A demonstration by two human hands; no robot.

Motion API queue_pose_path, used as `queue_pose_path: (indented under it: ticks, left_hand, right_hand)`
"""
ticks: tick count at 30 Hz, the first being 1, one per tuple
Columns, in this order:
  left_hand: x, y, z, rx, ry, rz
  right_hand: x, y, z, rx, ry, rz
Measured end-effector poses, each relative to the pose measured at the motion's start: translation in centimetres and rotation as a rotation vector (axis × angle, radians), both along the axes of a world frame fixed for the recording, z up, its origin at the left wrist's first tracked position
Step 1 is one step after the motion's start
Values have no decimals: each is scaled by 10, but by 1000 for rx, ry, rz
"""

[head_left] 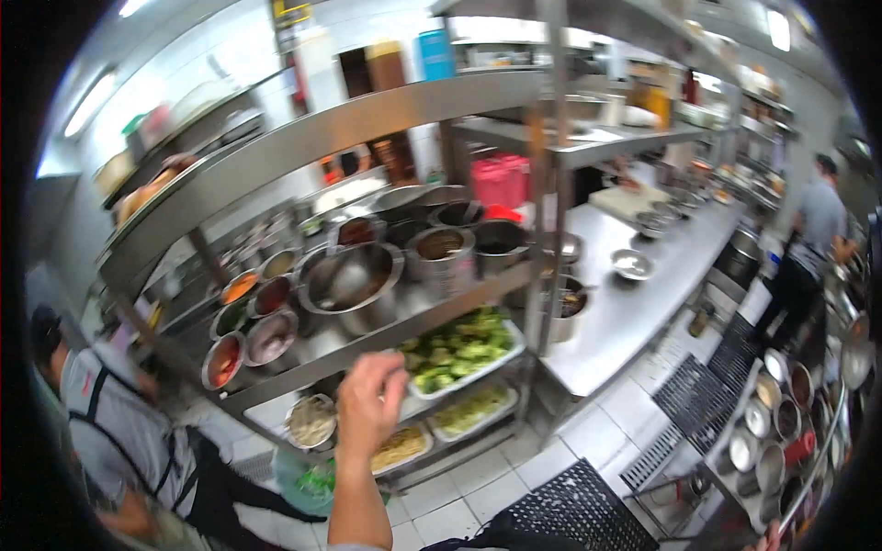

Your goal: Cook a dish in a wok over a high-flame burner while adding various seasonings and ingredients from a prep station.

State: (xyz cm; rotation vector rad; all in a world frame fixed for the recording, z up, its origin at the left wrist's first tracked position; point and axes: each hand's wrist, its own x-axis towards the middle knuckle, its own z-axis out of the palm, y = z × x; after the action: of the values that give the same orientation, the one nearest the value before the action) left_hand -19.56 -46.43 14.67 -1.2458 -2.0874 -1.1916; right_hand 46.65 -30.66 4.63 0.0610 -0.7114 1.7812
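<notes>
My left hand is raised in front of a steel shelf rack, fingers loosely bent and nothing visible in them. Just beyond it lies a white tray of broccoli on the lower shelf. Below are a tray of chopped pale green vegetables, a tray of yellowish shreds and a round container of pale slices. At the bottom right edge, my right hand, mostly cut off, grips the long handle of a metal ladle. The ladle's bowl is over the cooking side at the right.
Steel pots and bowls, including a wide bowl, crowd the middle shelf. A steel counter extends right. Seasoning containers stand beside the ladle. One person is at left, another far right. Black perforated mats cover floor tiles.
</notes>
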Motion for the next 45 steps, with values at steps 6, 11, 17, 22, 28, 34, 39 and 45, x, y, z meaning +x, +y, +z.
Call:
queue_pose_path:
  ticks: [6,11,17,22,28,34,39,45]
  left_hand:
    - [-75,-89,96,78,172,373]
    - [-118,-99,94,9,260,434]
    - [-145,-106,104,-154,329,658]
    - [-217,-99,157,-162,224,521]
    - [-397,-114,126,-992,108,560]
    - [-430,-73,88,-1197,-344,530]
    - [-454,-66,73,-1310,-229,603]
    - [-434,-66,96,-1120,-222,553]
  right_hand:
    - [-114,29,-7,-350,131,-148]
    - [-197,38,7,-416,98,-191]
    - [-132,59,-74,-389,-182,-9]
    - [-99,95,-134,-174,-559,-57]
    - [-188,85,-64,-463,-244,277]
    - [-218,48,-38,-536,-424,-116]
    - [-258,20,4,-645,-472,-265]
    - [-232,17,-32,-567,-468,-270]
